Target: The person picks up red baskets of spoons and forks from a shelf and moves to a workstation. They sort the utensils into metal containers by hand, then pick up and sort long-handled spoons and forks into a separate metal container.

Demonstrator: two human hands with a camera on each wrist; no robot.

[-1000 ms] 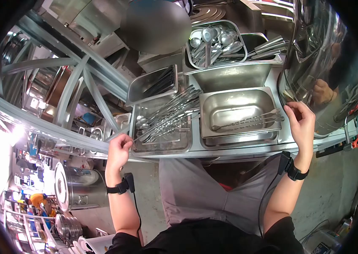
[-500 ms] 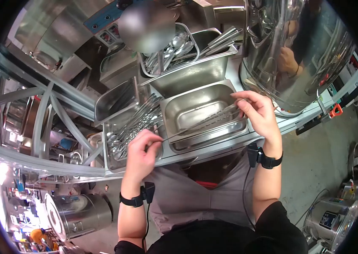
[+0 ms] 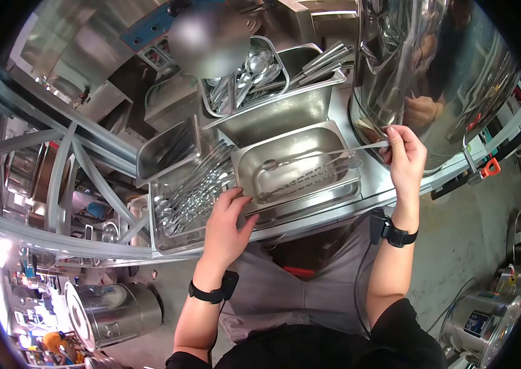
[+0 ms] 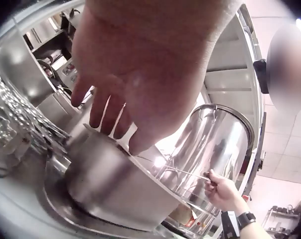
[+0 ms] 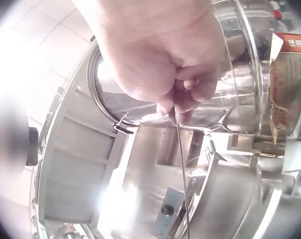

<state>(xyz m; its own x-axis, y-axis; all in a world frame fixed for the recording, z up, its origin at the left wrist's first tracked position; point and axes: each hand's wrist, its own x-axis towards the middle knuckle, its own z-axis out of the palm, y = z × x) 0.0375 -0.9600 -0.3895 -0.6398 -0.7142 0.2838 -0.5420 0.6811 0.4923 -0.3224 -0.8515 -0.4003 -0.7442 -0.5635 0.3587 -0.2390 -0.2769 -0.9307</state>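
My right hand (image 3: 407, 154) pinches the handle end of a long thin bar spoon (image 3: 269, 165). Its bowl points left over a shallow steel pan (image 3: 300, 144). In the right wrist view the spoon's shaft (image 5: 183, 169) runs down from between thumb and fingers. Several twisted-handle utensils (image 3: 309, 177) lie across the inside of that pan. At the pan's front left corner is my left hand (image 3: 226, 227), fingers spread and holding nothing. Seen from the left wrist, its fingertips are right at the pan's rim (image 4: 120, 149).
To the left, a clear tray holds many twisted-handle utensils (image 3: 192, 190), with a steel pan (image 3: 171, 150) of dark utensils behind. Spoons (image 3: 245, 80) fill a tray atop a deep pan (image 3: 279, 114) at the back. A tall shiny steel cylinder (image 3: 389, 123) stands right, near an orange-handled clamp (image 3: 489, 167).
Half a second ago both hands were at a utensil stretched over the pan. Now the left hand has let go and spread its fingers, while the right has drawn the spoon rightward.
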